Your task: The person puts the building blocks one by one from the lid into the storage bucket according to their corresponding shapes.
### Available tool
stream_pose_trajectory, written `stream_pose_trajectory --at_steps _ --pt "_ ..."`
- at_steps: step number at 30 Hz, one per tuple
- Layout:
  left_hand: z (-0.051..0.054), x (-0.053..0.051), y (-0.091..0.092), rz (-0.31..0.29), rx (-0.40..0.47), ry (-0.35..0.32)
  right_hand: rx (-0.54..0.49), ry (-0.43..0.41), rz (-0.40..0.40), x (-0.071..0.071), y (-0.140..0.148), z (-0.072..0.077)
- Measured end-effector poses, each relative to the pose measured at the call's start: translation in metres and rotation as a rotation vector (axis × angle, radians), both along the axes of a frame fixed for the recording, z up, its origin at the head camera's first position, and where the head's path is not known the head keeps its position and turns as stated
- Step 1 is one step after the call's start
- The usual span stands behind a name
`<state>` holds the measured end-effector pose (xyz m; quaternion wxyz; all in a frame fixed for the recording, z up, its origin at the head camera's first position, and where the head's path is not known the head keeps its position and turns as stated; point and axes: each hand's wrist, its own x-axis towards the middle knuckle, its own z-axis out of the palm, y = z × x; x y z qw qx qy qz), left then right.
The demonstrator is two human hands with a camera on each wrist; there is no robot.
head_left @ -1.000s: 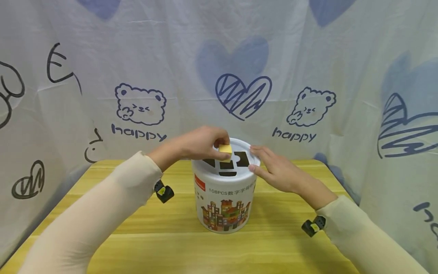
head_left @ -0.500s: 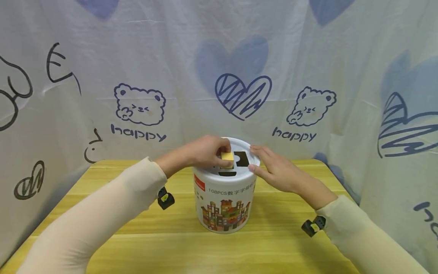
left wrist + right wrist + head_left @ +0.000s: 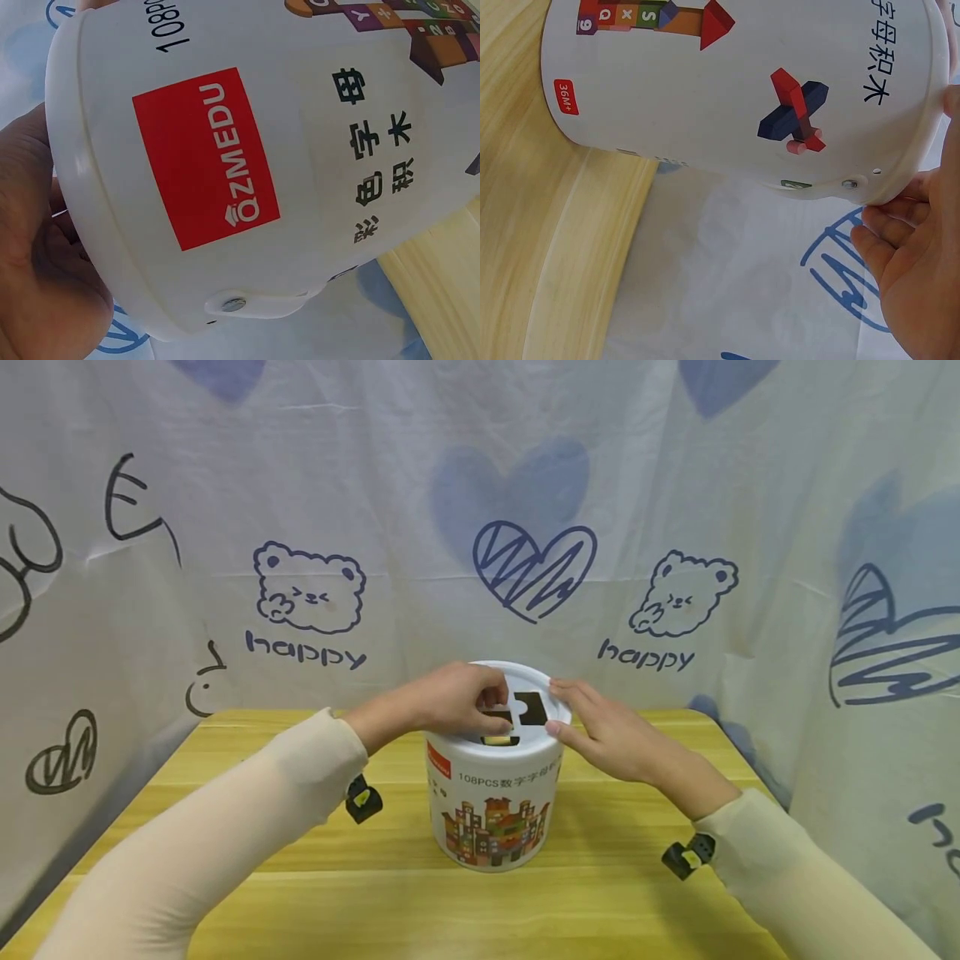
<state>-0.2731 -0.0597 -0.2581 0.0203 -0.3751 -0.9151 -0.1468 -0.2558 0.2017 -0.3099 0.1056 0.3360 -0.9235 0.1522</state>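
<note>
A white bucket (image 3: 491, 785) stands upright on the table, a red label (image 3: 206, 157) on its side. Its white lid (image 3: 525, 739) has several dark cut-out holes. Over the lid's left part, my left hand (image 3: 459, 697) has its fingers bent at a hole, with a visible gap between thumb and forefinger and nothing seen in it. A strip of a yellow block (image 3: 499, 740) shows through the front slot, below the lid. My right hand (image 3: 618, 739) holds the bucket's right rim, thumb on the near side; some fingers bend against the rim in the right wrist view.
The yellow wooden table (image 3: 337, 893) extends around the bucket. A white cloth (image 3: 420, 468) with blue hearts and bears hangs behind and at both sides. A small black wrist camera (image 3: 363, 799) sits under the left sleeve, another black camera (image 3: 686, 856) under the right.
My left hand has lowered the yellow block to the lid and let it go; the block has dropped through a hole into the bucket. My right hand has stayed on the rim.
</note>
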Motion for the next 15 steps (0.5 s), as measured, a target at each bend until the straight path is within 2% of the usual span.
stream_pose_trajectory --at_steps 6,9,15 --pt "0.004 0.001 -0.002 -0.008 0.013 -0.004 0.003 -0.002 -0.004 0.0 0.001 0.0" --pt "0.009 0.003 -0.005 -0.017 0.021 -0.008 0.008 -0.003 -0.002 -0.001 0.001 0.001" --pt "0.022 0.008 -0.016 -0.071 0.034 0.007 0.013 -0.041 -0.013 -0.001 0.003 0.004"
